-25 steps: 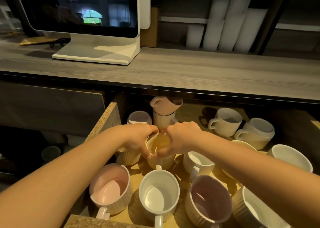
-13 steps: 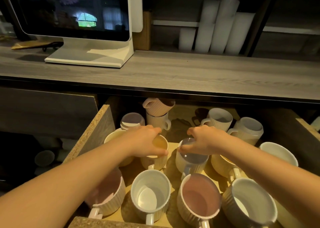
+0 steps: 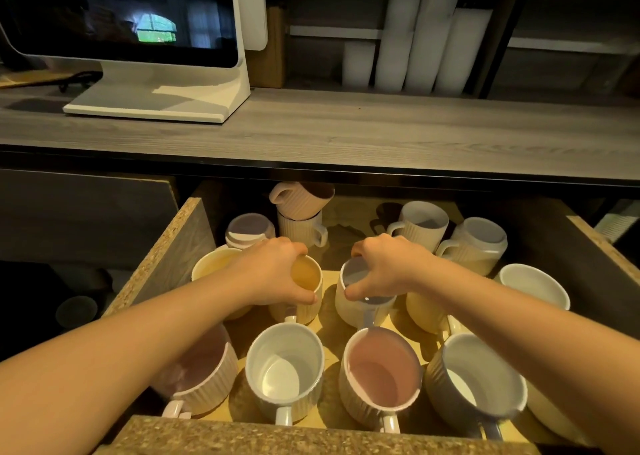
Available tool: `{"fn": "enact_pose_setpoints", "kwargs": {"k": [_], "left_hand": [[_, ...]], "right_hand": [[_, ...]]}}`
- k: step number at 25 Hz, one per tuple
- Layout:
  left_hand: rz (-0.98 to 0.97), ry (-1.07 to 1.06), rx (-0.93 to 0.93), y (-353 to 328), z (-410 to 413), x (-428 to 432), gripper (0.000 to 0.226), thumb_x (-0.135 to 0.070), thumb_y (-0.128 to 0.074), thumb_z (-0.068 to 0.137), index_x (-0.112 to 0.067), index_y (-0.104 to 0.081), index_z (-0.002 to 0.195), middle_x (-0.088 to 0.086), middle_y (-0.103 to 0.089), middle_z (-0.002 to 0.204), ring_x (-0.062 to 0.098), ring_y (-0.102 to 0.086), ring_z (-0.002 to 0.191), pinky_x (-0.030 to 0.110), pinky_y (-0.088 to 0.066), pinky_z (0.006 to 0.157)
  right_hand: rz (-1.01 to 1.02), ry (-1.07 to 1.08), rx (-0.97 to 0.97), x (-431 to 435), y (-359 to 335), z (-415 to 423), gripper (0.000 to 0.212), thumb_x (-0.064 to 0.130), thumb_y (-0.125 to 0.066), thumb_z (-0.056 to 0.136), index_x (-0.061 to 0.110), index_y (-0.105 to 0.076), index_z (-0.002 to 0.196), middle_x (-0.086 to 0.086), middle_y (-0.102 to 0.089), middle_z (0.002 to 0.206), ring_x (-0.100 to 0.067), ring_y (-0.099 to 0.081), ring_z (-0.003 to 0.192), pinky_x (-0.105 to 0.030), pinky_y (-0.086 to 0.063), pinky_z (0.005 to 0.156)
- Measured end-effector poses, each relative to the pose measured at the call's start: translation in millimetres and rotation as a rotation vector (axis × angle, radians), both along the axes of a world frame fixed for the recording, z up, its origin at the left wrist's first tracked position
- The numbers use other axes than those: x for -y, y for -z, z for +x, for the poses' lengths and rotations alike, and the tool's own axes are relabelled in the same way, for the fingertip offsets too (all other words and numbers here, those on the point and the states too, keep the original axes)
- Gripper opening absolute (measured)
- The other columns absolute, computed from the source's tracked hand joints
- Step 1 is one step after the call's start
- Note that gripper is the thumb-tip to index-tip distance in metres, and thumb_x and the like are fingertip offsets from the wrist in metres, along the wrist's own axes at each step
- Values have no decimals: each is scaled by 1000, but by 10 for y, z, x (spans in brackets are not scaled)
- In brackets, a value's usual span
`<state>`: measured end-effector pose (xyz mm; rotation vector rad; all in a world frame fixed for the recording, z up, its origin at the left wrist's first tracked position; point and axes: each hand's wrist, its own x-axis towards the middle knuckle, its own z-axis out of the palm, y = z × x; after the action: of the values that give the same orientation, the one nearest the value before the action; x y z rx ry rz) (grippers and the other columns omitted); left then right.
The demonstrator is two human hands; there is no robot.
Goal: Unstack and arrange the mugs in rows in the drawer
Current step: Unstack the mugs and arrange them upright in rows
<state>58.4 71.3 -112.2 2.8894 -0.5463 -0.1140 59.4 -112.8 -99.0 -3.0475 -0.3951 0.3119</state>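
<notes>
An open wooden drawer [image 3: 162, 260] holds several ribbed mugs. My left hand [image 3: 273, 271] grips the rim of a yellow mug [image 3: 306, 276] in the second row. My right hand [image 3: 388, 267] grips the rim of a white mug [image 3: 360, 307] beside it, a small gap between the two. The front row has a pink mug [image 3: 204, 382], a white mug [image 3: 285, 368], a pink mug [image 3: 381, 375] and a grey-white mug [image 3: 481, 385]. At the back a pink mug [image 3: 301, 198] lies tilted in a cream mug [image 3: 303, 228].
More mugs stand at the back right [image 3: 420, 224] and right [image 3: 533, 285], and a stacked pair at the back left [image 3: 249, 229]. The grey countertop [image 3: 346, 136] overhangs the drawer's rear, carrying a white monitor [image 3: 156, 84] and white rolls [image 3: 415, 39].
The two hands, pressed together over one yellow mug a second ago, have moved apart. The right hand now holds a white mug set down to the right of the yellow one.
</notes>
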Motion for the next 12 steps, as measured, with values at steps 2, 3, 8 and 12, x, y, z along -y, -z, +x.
{"fn": "enact_pose_setpoints", "kwargs": {"k": [2, 3, 8, 12], "left_hand": [[-2, 2, -4, -8, -9, 2, 80, -58, -66, 73, -25, -38, 140, -1, -50, 134, 15, -51, 116, 26, -49, 85], [-2, 7, -7, -14, -14, 3, 80, -58, -66, 73, -25, -37, 140, -1, -50, 134, 15, -50, 116, 26, -49, 86], [17, 41, -39, -27, 3, 3, 78, -57, -63, 76, -24, -34, 141, 0, -48, 136, 16, -48, 119, 25, -45, 87], [2, 37, -132, -51, 39, -2, 75, -56, -56, 83, -25, -28, 144, 1, -40, 144, 19, -45, 125, 29, -45, 96]], "right_hand": [[-4, -34, 0, 13, -25, -2, 68, 60, -63, 72, 16, -56, 123, -3, -65, 109, -19, -63, 92, -31, -59, 77], [-11, -54, 1, 17, -29, -4, 67, 60, -63, 72, 17, -56, 123, -2, -65, 110, -19, -63, 93, -30, -58, 76], [-43, -100, 8, 33, -20, -4, 73, 60, -61, 74, 20, -48, 134, -1, -62, 123, -20, -61, 103, -28, -56, 78], [29, -37, -78, 88, -26, 23, 74, 56, -60, 79, 23, -37, 141, -2, -52, 137, -23, -54, 117, -27, -50, 82]]}}
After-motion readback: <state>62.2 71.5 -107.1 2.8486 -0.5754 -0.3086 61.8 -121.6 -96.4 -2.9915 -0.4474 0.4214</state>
